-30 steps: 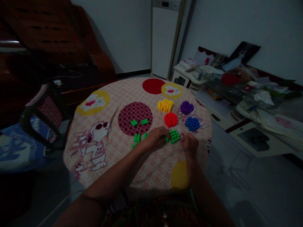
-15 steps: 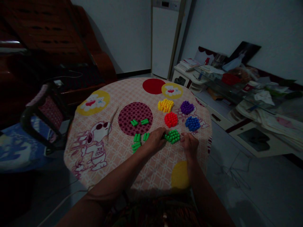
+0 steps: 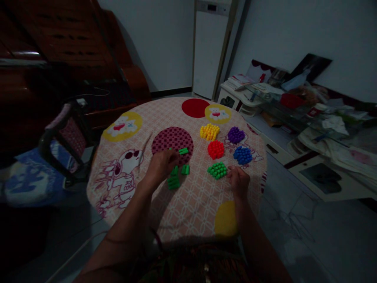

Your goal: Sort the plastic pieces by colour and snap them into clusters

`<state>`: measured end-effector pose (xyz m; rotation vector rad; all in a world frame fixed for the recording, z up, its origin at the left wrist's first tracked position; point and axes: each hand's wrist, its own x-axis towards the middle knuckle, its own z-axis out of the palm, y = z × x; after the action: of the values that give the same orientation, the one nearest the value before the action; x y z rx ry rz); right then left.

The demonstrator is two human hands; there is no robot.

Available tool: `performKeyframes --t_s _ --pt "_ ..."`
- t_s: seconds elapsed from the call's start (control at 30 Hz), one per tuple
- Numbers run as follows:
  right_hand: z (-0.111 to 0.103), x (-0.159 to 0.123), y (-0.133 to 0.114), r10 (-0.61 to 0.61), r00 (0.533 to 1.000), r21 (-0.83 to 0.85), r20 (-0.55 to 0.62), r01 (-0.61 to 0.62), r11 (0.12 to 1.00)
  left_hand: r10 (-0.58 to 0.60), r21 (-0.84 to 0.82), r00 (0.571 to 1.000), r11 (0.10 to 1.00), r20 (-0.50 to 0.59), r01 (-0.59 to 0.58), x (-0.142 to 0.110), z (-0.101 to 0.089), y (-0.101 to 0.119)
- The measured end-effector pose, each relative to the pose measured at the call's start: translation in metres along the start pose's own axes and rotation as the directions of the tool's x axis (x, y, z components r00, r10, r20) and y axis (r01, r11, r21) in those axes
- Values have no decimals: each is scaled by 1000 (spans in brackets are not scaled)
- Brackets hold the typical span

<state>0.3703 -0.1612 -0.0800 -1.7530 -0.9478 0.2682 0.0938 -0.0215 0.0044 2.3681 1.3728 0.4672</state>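
My left hand (image 3: 162, 164) is over the dark checked circle on the cloth, fingers bent and close together; a bit of green shows just past them, and what they hold is hidden. Beside it lie several small green pieces: a pair (image 3: 183, 151) on the circle, a pair (image 3: 185, 169) nearer me, and a larger group (image 3: 173, 181). My right hand (image 3: 239, 181) rests closed at the right edge of a cluster of green bead-like pieces (image 3: 218, 170); its fingertips hide whatever they pinch.
Clusters of red (image 3: 216, 149), yellow (image 3: 209, 132), purple (image 3: 236, 135) and blue pieces (image 3: 242, 155) stand on the round cloth-covered table (image 3: 194, 212). A chair (image 3: 63, 137) is at the left. A cluttered glass-topped cabinet (image 3: 294, 118) lines the right wall.
My left hand has moved left from the green cluster to the green pieces on the checked circle. My right hand stays beside the cluster. The view has shifted slightly.
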Motion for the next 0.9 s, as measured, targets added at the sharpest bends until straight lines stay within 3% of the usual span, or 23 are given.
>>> performKeyframes --t_s 0.1,0.23,0.33,0.4,0.53,0.63,0.77,0.9 --pt "1 0 0 24 1000 6 -8 -23 1000 -51 95 992 995 116 40 -19 -14 -14" --pt "1 0 0 37 999 16 -10 -37 999 -27 187 951 982 308 -33 -48 3 -11" --pt "1 1 -1 44 999 18 -6 -43 999 -38 188 956 982 291 -19 -60 20 -2" --pt "1 1 -2 40 999 17 -2 -39 999 -5 98 965 995 264 -21 -61 26 5" --pt "1 1 -3 34 999 7 -4 -34 999 102 -125 979 989 177 -80 -49 35 24" --pt "1 0 -3 38 999 21 -11 -38 999 145 -202 979 973 146 -113 -37 44 42" --pt "1 0 -3 34 999 31 -8 -34 999 235 -201 953 960 191 -196 -26 58 58" --pt "1 0 -3 38 999 21 -4 -38 999 376 -146 899 925 226 -350 -17 65 67"
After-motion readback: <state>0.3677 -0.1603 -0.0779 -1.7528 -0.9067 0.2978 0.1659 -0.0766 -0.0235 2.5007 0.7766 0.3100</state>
